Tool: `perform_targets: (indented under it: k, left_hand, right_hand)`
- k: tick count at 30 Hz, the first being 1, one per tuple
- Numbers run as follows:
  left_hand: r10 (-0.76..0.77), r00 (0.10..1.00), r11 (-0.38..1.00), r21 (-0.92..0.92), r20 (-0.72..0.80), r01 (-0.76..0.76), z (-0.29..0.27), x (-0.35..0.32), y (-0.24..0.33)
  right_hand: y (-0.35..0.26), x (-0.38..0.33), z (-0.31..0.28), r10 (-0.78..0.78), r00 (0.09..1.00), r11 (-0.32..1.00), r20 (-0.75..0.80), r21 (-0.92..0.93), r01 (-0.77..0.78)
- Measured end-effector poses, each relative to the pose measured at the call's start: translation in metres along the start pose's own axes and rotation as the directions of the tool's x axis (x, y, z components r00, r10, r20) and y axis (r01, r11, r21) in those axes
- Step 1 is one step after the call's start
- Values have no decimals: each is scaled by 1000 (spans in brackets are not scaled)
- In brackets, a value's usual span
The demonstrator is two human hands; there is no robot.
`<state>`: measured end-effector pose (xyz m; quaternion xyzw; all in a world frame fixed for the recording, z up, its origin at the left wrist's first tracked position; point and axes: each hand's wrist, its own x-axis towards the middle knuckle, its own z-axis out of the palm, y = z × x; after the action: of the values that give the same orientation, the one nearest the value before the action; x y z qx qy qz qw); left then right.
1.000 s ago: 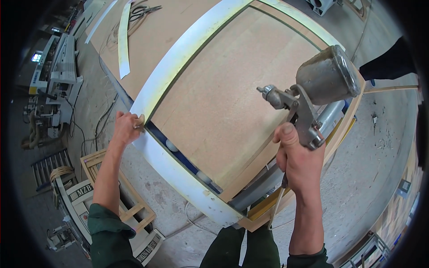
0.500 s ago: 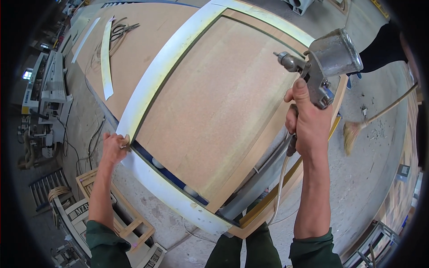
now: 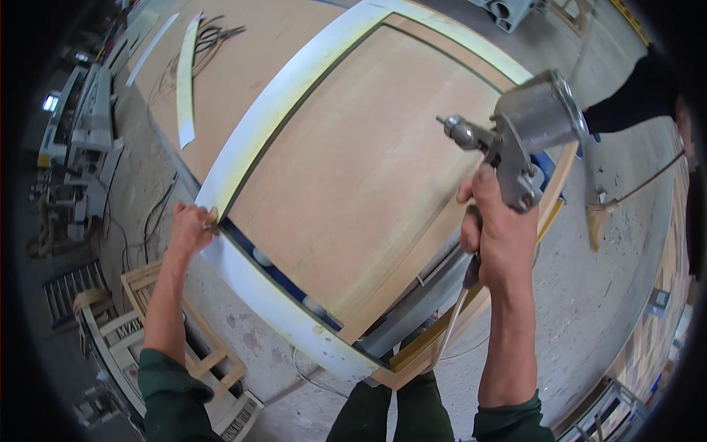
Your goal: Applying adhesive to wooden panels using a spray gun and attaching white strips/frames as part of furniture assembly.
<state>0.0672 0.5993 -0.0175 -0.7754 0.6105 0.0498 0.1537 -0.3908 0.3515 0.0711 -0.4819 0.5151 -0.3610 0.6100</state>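
The spray gun (image 3: 526, 140) has swung lower over the wooden panel (image 3: 361, 177), its nozzle aimed across the board, the right hand (image 3: 497, 236) in a tight grip on its handle while the left hand (image 3: 190, 228) pinches the panel's white frame (image 3: 265, 118) at the near left corner, steadying it.

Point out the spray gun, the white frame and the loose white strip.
spray gun (image 3: 532, 121): head view, on its metal cup.
white frame (image 3: 272, 99): head view, on its long left rail.
loose white strip (image 3: 185, 81): head view, on its middle, lying on the board.
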Motion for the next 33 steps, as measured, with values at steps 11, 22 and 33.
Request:
perform_targets:
  k: [11, 22, 33]
  left_hand:
    - [19, 998, 1000, -1, -66, -19, 12, -5, -8]
    - [-35, 977, 998, 52, -211, 47, 48, 7, -22]
    - [-96, 987, 989, 100, -132, 109, 29, -4, 8]
  right_hand:
    - [50, -110, 41, 190, 941, 980, 281, 3, -199]
    - [35, -104, 27, 24, 969, 997, 248, -78, -5]
    - [-22, -100, -36, 212, 945, 975, 250, -124, -186]
